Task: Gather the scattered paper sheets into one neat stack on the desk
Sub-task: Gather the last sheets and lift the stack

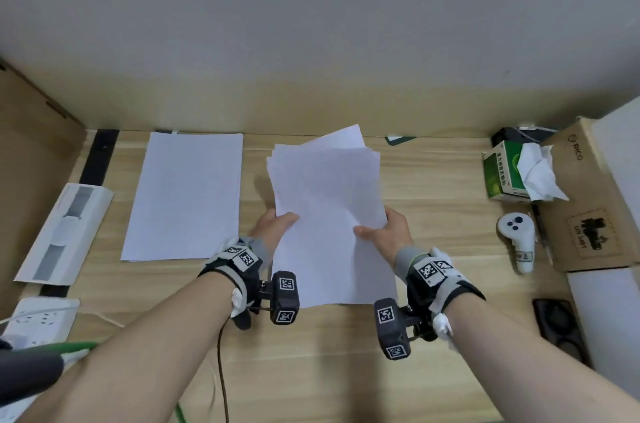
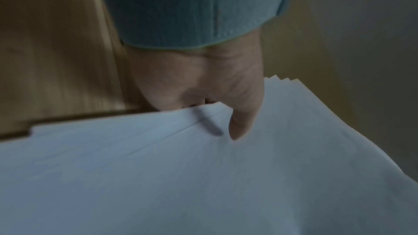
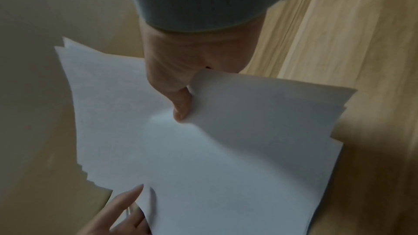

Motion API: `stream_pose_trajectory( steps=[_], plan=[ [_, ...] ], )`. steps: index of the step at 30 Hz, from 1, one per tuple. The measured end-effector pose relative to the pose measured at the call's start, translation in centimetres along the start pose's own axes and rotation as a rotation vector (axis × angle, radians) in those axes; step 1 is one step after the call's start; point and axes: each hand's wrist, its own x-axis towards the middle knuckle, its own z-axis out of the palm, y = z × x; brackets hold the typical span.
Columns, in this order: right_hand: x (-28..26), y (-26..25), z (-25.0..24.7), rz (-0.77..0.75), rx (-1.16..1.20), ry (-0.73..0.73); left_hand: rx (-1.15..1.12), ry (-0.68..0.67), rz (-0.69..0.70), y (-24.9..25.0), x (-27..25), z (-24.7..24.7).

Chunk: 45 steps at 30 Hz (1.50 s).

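Both my hands on the loose bundle of sheets (image 1: 327, 201) mid-table (image 1: 433, 225): left hand (image 1: 277, 222) and right hand (image 1: 388, 232) each w/ thumb on top, fingers curled under, pinching its side edges. Corners fan out at far end, so not squared yet. Approx. halfway by my read: a second pile (image 1: 185, 194) lies flat just left, apart; merging + squaring remain.
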Motion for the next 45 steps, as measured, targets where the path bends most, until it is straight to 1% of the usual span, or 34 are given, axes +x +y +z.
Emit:
stream_pose_trajectory(
  steps=[2,4,6,9,11,14,17,20,21,23,26,28,30,32,34,38,42,45],
  plan=[
    [-0.7,-0.4,0.3,-0.013,0.008,0.011,-0.084,-0.071,-0.046,0.0,0.2,-1.1],
    [-1.6,-1.0,0.7,-0.03,0.032,0.04,-0.123,-0.1,-0.039,-0.5,1.2,-2.2],
    [-2.2,-1.8,1.0,-0.04,0.076,0.064,-0.147,-0.104,0.039,2.1,-1.7,-2.7],
    [-2.8,-3.9,1.5,-0.07,0.121,0.084,-0.138,-0.071,0.19,6.2,-4.6,-3.2],
    [-3.5,-5.8,2.1,-0.105,0.153,0.095,-0.094,-0.029,0.291,8.8,-5.9,-4.0],
    [-3.7,-7.4,2.8,-0.153,0.193,0.092,-0.014,0.025,0.38,10.7,-6.7,-5.0],
    [-4.2,-7.4,3.0,-0.147,0.215,0.08,0.098,0.03,0.374,9.6,-7.3,-5.5],
    [-4.5,-5.3,3.3,-0.094,0.197,0.077,0.233,0.01,0.321,6.0,-6.9,-5.8],
    [-4.7,-4.5,3.5,-0.084,0.198,0.065,0.238,0.007,0.319,4.8,-6.8,-5.6],
    [-5.1,-4.0,4.0,-0.064,0.215,0.056,0.176,0.032,0.321,3.8,-6.9,-5.3],
    [-5.4,-4.1,3.8,-0.052,0.27,0.091,0.059,0.04,0.351,3.9,-7.6,-4.7],
    [-5.5,-4.4,3.4,-0.065,0.279,0.103,0.077,0.041,0.381,4.3,-8.0,-4.8],
    [-5.4,-4.3,3.1,-0.091,0.234,0.103,0.113,0.047,0.409,4.1,-8.3,-5.1],
    [-5.3,-3.6,3.1,-0.101,0.188,0.086,0.149,0.055,0.406,3.5,-8.3,-5.0],
    [-5.4,-2.7,3.6,-0.084,0.19,0.087,0.204,0.088,0.417,2.6,-8.4,-4.4],
    [-5.5,-1.8,4.9,-0.06,0.217,0.09,0.162,0.128,0.423,1.7,-8.9,-4.1],
    [-5.0,-3.2,5.9,-0.107,0.242,0.055,0.103,0.13,0.376,3.7,-9.1,-6.2],
    [-4.1,-4.5,7.8,-0.151,0.222,0.045,0.111,0.115,0.388,4.9,-8.5,-8.5]
  ],
)
